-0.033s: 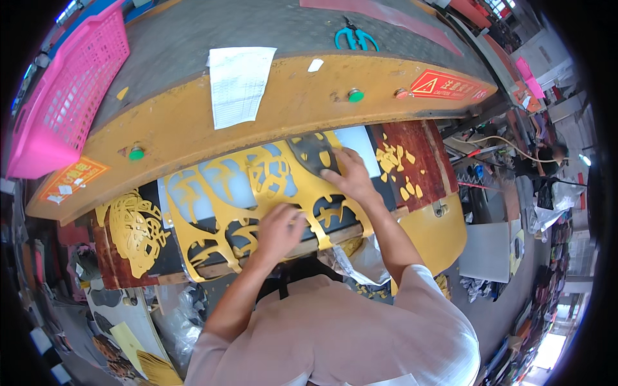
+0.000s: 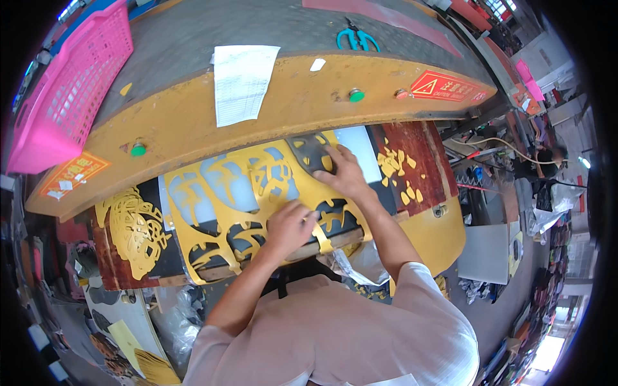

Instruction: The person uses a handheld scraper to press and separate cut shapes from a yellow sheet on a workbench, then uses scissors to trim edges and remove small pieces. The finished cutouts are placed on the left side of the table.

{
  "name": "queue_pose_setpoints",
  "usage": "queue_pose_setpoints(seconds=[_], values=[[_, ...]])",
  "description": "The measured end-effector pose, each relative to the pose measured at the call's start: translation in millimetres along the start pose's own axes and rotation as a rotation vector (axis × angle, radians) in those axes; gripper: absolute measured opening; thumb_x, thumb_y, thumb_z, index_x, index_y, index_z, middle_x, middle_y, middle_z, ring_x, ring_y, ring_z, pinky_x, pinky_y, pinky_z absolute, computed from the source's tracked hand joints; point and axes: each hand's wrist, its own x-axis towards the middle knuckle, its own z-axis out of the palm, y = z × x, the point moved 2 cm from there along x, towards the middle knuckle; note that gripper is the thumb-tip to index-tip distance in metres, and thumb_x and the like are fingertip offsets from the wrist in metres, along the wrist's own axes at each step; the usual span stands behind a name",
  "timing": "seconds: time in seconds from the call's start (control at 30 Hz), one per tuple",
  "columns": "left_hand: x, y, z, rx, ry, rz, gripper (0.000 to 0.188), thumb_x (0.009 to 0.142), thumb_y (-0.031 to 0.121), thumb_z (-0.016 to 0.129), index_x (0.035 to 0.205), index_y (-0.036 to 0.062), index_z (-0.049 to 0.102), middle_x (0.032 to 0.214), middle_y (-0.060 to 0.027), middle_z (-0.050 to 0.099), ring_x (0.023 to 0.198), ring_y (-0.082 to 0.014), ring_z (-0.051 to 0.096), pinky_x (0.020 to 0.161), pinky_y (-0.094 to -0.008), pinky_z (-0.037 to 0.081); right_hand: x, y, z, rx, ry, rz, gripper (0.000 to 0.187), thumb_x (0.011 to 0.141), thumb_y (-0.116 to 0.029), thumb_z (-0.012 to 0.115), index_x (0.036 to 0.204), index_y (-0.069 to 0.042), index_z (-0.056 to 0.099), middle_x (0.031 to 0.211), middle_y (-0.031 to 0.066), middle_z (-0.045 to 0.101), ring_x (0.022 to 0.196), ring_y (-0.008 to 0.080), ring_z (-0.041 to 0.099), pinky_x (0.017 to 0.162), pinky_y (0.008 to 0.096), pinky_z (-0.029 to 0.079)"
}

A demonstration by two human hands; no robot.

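A yellow sheet (image 2: 254, 217) full of cut-out openings lies across the work surface under the press beam. At its far right part sits a dark, shoe-part-shaped cutting die (image 2: 306, 152) with yellow showing in its holes. My right hand (image 2: 347, 172) grips the right side of this die, thumb nearer me and fingers over its edge. My left hand (image 2: 291, 228) is over the near middle of the sheet, fingers curled together; anything between them is too small or hidden to name. White board (image 2: 358, 149) shows beyond the sheet's right edge.
Cut yellow pieces (image 2: 407, 168) lie on the red-brown board at right; a heap of yellow offcuts (image 2: 133, 238) is at left. The orange press beam (image 2: 302, 96) spans the far side, with green buttons (image 2: 356, 95). A pink basket (image 2: 71, 96) and teal-handled snips (image 2: 358, 42) rest on top.
My left hand has moved slightly right and its fingers are more curled. My right hand has shifted a little left on the cutting die.
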Motion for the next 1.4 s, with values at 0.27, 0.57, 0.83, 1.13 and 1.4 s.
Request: queue_pose_setpoints(seconds=[0.27, 0.57, 0.83, 1.13, 1.4], values=[[-37, -18, 78, -0.083, -0.069, 0.242, 0.013, 0.086, 0.015, 0.075, 0.079, 0.005, 0.07, 0.084, -0.0093, 0.068, 0.089, -0.0323, 0.065, 0.083, -0.0437, 0.054, -36, -52, 1, -0.187, -0.368, 0.116, 0.083, 0.071, -0.043, 0.087, 0.148, -0.019, 0.066, 0.158, 0.0284, 0.046, 0.134, 0.0523, 0.054, 0.118, 0.0477, 0.046], [-112, 30, 94, -0.249, -0.259, -0.094, 0.04, 0.094, 0.038, 0.078, 0.109, 0.0014, 0.072, 0.099, -0.0172, 0.072, 0.095, -0.0361, 0.069, 0.087, -0.0465, 0.055, -40, -17, -79, 0.653, -0.52, 0.678, 0.052, 0.078, -0.045, 0.084, 0.112, -0.006, 0.082, 0.1, 0.0086, 0.077, 0.086, 0.0174, 0.072, 0.077, 0.0334, 0.059], [-22, 23, 111, -1.164, -0.191, -0.791, 0.065, 0.105, 0.04, 0.066, 0.144, -0.0106, 0.051, 0.124, -0.0172, 0.066, 0.095, -0.0314, 0.07, 0.09, -0.04, 0.063, -68, -15, -75, 0.782, -0.431, 0.767, 0.063, 0.081, -0.049, 0.081, 0.124, -0.002, 0.075, 0.105, 0.0151, 0.076, 0.083, 0.0221, 0.072, 0.067, 0.0364, 0.06], [-84, -78, -51, -1.318, -0.587, -0.913, 0.038, 0.105, 0.03, 0.065, 0.127, -0.0003, 0.069, 0.085, 0.0007, 0.063, 0.06, -0.0072, 0.054, 0.052, -0.0242, 0.045, -88, -7, -74, 0.96, -0.369, 0.744, 0.058, 0.086, -0.046, 0.077, 0.123, -0.002, 0.076, 0.1, 0.0161, 0.076, 0.076, 0.022, 0.073, 0.064, 0.0355, 0.06], [-114, 14, 15, 0.191, -0.904, -0.181, 0.022, 0.096, 0.011, 0.057, 0.097, -0.007, 0.069, 0.087, -0.0264, 0.071, 0.077, -0.0422, 0.07, 0.076, -0.051, 0.057, -104, 5, -56, 1.089, -0.259, 0.706, 0.048, 0.085, -0.035, 0.083, 0.12, -0.003, 0.08, 0.101, 0.012, 0.077, 0.077, 0.0195, 0.072, 0.067, 0.0345, 0.06]])
